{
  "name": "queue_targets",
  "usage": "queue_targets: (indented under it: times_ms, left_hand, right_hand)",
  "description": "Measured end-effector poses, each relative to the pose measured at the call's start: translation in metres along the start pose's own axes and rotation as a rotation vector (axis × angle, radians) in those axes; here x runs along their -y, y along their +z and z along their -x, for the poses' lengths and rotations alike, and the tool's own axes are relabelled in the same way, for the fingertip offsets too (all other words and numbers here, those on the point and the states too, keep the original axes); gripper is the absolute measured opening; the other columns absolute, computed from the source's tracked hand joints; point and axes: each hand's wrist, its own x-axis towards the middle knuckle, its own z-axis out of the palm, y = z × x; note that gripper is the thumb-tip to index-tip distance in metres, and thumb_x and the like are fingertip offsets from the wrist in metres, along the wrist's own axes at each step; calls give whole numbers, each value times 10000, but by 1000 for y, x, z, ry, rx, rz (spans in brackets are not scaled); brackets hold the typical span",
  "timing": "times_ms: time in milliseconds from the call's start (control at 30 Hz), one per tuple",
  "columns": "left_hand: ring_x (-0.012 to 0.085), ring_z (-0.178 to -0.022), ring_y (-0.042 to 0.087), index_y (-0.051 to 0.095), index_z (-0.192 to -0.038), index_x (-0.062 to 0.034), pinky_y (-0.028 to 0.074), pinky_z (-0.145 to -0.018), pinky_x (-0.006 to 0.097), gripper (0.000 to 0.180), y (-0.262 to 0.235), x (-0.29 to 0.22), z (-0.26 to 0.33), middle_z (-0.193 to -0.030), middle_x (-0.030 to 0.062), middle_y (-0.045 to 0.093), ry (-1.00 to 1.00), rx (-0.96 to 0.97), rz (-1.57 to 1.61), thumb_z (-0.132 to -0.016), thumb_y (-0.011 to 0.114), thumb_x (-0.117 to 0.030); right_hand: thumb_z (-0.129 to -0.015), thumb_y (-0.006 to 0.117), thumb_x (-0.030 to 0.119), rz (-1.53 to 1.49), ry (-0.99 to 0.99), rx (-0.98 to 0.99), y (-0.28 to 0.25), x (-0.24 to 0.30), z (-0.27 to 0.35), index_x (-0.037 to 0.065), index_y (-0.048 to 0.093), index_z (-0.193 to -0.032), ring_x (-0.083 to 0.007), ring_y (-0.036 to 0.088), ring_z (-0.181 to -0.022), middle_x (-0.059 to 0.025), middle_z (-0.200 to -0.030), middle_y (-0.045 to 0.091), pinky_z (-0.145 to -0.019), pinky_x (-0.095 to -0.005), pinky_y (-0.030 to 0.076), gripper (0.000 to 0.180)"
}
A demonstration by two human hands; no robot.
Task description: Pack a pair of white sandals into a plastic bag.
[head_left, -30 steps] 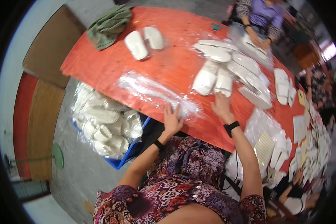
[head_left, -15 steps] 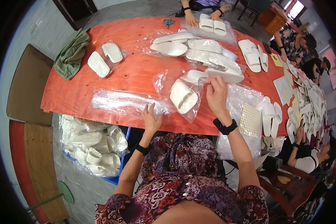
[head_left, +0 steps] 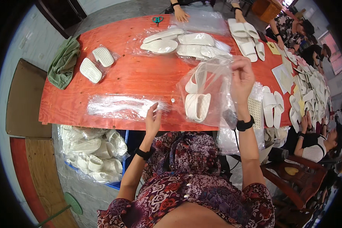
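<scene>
Hold bag (head_left: pixel 216 74) pinched in right hand (head_left: pixel 242 78), lifting gently to prevent tearing (with slippers (head_left: pixel 197 108) inside, near tabletop's (head_left: pixel 140 81) front edge); leave left hand (head_left: pixel 153 117), loosely spread, by clear plastic (head_left: pixel 117 105).

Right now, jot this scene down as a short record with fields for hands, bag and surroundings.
left hand: by the right end of a clear plastic bundle
right hand: raised, pinching a clear bag
bag contents: two white slippers
table: red
table's left end: green cloth
far edge: teal scissors
below table: blue crate, bagged white slippers
</scene>
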Motion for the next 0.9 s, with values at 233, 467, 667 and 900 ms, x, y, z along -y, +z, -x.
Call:
queue_targets:
  times_ms: [233,467,667,900]
  left_hand:
    - [175,-1075,554,452,-1334,-38,464,-900,312,419,17,-9,1,-1213,111,563,-407,218,505,-986,489,-269]
    - [216,-1145,527,339,-1416,-98,423,-962,365,504,63,-43,-15,-1300,86,509,-576,509,742,-986,467,-327]
    - [163,-1172,506,281,-1443,-106,423,-968,342,527,93,-61,-32,-1310,81,501,-409,657,902,-980,483,-258]
    - [143,-1040,598,397,-1296,-60,515,-850,281,401,88,-96,-1,-1203,79,577,-512,575,1003,-937,567,-106]
  right_hand:
    - [-883,524,-68,-216,80,-119,-20,9,2,45,498,-829,-125,498,-936,-60,-1023,543,-877,-260,400,128]
    - [-870,579,-43,-344,101,-142,-28,31,6,37,458,-838,-130,511,-887,-55,-957,520,-905,-294,418,149]
    - [-882,539,-23,-257,93,-99,-35,44,18,56,470,-821,-130,494,-931,-61,-1000,515,-881,-286,406,121]
    - [-884,565,-6,-303,77,-134,-48,55,20,55,457,-835,-136,495,-932,-69,-1001,509,-882,-294,408,134]
